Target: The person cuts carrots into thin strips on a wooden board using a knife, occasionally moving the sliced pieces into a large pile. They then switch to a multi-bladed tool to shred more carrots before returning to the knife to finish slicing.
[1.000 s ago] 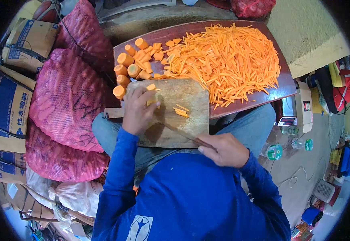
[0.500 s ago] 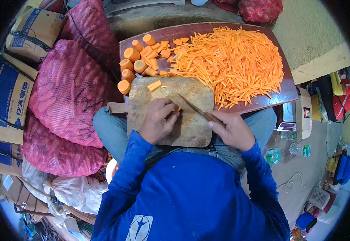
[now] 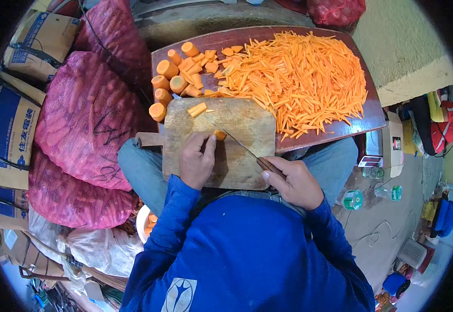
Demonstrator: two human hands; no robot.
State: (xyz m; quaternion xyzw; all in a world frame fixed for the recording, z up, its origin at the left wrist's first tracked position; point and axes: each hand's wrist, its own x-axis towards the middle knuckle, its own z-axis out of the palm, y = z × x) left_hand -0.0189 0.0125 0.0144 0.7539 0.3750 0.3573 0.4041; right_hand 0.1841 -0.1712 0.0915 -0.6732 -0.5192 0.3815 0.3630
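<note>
Orange carrot piece (image 3: 219, 135) sitting on wooden cutting board (image 3: 239, 174), right at fingertips of left hand (image 3: 196, 161), thumb and fingers pinching it. Knife (image 3: 248, 150) pointing tip just beside piece. Right hand (image 3: 298, 182) gripping knife handle, fingers wrapping round. Thicker carrot slices (image 3: 197, 109) lying farther up board. Carrot shreds (image 3: 299, 83) heaping on counter (image 3: 341, 133) beyond.
</note>
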